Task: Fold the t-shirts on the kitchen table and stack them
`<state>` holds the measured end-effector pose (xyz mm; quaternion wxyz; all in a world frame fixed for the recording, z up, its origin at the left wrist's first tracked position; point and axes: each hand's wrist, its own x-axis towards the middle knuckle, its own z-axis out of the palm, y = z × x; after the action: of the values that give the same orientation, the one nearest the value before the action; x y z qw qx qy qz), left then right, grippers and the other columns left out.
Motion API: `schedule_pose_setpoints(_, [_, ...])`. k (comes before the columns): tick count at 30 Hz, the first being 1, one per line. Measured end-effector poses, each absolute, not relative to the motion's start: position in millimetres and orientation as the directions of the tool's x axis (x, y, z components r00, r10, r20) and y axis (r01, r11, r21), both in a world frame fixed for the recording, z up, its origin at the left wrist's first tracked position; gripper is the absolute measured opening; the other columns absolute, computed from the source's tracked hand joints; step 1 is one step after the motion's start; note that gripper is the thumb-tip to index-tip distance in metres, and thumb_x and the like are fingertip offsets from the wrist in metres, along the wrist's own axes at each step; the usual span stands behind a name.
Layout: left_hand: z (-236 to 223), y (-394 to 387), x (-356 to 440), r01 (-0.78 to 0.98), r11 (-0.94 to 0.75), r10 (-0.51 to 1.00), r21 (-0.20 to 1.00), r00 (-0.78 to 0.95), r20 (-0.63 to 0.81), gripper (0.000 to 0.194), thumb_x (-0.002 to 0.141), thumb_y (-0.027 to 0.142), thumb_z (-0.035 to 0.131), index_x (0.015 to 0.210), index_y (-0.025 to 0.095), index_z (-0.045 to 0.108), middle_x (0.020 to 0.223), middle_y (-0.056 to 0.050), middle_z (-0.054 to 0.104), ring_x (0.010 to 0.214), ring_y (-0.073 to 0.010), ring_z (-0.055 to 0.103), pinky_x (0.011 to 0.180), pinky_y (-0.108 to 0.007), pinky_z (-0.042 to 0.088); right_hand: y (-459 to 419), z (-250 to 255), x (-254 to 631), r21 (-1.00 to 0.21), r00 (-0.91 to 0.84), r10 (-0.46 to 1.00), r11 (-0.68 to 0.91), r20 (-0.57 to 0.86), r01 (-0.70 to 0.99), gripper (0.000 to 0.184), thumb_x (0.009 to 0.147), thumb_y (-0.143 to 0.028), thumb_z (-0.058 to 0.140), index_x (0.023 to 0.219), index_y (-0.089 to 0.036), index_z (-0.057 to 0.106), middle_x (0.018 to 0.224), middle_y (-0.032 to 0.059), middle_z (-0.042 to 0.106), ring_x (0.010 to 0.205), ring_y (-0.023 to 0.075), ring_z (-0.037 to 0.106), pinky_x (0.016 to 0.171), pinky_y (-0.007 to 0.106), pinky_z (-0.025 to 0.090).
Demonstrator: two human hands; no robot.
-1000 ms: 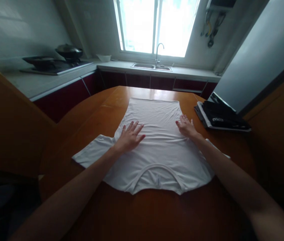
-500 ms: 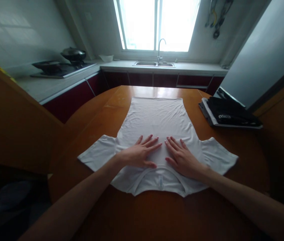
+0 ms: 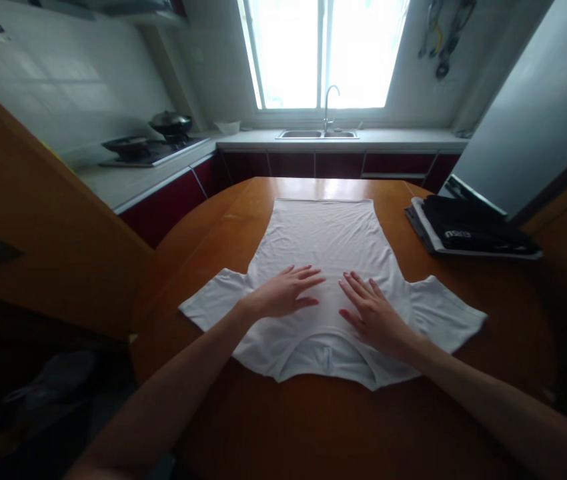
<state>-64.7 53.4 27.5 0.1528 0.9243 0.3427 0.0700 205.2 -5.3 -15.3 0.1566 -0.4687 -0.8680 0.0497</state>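
A white T-shirt point(image 3: 323, 233) lies spread flat on the wooden table point(image 3: 203, 227), its neckline toward me and its hem at the far side. Both sleeves stretch out to the sides, and light wrinkles cross the body. Over the left chest part is my left hand point(image 3: 288, 292), fingers extended and thumb apart; whether its palm touches the cloth I cannot tell. My right hand point(image 3: 371, 310) is over the right chest part, fingers stretched out, its fingertips at the fabric. Neither hand grips anything. Inside the collar a small label point(image 3: 327, 358) shows.
A stack of folded dark and white clothes point(image 3: 473, 227) sits at the table's right. Behind the table run a counter with a sink point(image 3: 301, 134) and faucet point(image 3: 327, 110). Pans point(image 3: 170, 125) stand on the stove at left. A grey fridge-like panel point(image 3: 523, 113) rises at right.
My left hand looks slightly lifted, its fingers less spread than before. The right hand stays nearly in place over the shirt. The whole view has shifted a little to the left.
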Motion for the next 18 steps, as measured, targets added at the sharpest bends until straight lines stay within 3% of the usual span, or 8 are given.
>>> schedule_pose_setpoints(4, [46,69,-109,0.788,-0.515,0.856,0.338,0.493,0.158,0.049,0.100,0.042,0.052,0.145,0.024,0.055,0.146,-0.008,0.058,0.131,-0.0231,0.056,0.113,-0.034,0.041,-1,-17,209,-0.270,-0.463,0.839,0.534,0.285,0.801,0.054,0.103,-0.038,0.039,0.154,-0.018,0.043,0.163,0.0136,0.032,0.153,0.0283,0.024,0.122,0.056,0.025])
schedule_pose_setpoints(8, [50,65,-177,0.953,-0.082,0.992,0.291,0.051,0.112,0.051,0.095,0.038,0.057,0.142,0.018,0.057,0.134,-0.011,0.066,0.121,-0.0242,0.064,0.104,-0.030,0.048,1,-22,212,-0.285,-0.451,0.841,0.529,0.297,0.799,0.050,0.103,-0.040,0.039,0.148,-0.019,0.050,0.161,0.0126,0.035,0.152,0.0286,0.027,0.122,0.055,0.027])
schedule_pose_setpoints(11, [39,44,-220,0.964,0.172,0.979,0.204,-0.191,0.074,0.051,0.092,0.039,0.060,0.136,0.012,0.061,0.126,-0.016,0.069,0.115,-0.0265,0.066,0.098,-0.031,0.050,1,-26,213,-0.301,-0.448,0.835,0.538,0.319,0.788,0.048,0.102,-0.040,0.041,0.142,-0.018,0.056,0.159,0.0139,0.039,0.150,0.0303,0.030,0.121,0.056,0.028])
schedule_pose_setpoints(15, [21,10,-250,0.887,0.380,0.898,0.263,-0.422,0.126,0.039,0.093,0.041,0.058,0.118,0.014,0.068,0.108,-0.012,0.074,0.099,-0.0250,0.070,0.086,-0.030,0.052,0,-29,213,-0.340,-0.450,0.824,0.556,0.344,0.758,0.047,0.102,-0.041,0.040,0.139,-0.019,0.059,0.157,0.0147,0.041,0.149,0.0315,0.032,0.119,0.057,0.031])
schedule_pose_setpoints(18, [15,-9,-254,0.852,0.444,0.868,0.276,-0.486,0.104,0.033,0.092,0.047,0.058,0.100,0.017,0.069,0.101,-0.011,0.074,0.093,-0.0246,0.070,0.080,-0.029,0.051,-1,-29,212,-0.371,-0.447,0.825,0.558,0.345,0.742,0.049,0.101,-0.043,0.040,0.141,-0.019,0.058,0.157,0.0151,0.042,0.149,0.0317,0.032,0.118,0.056,0.034])
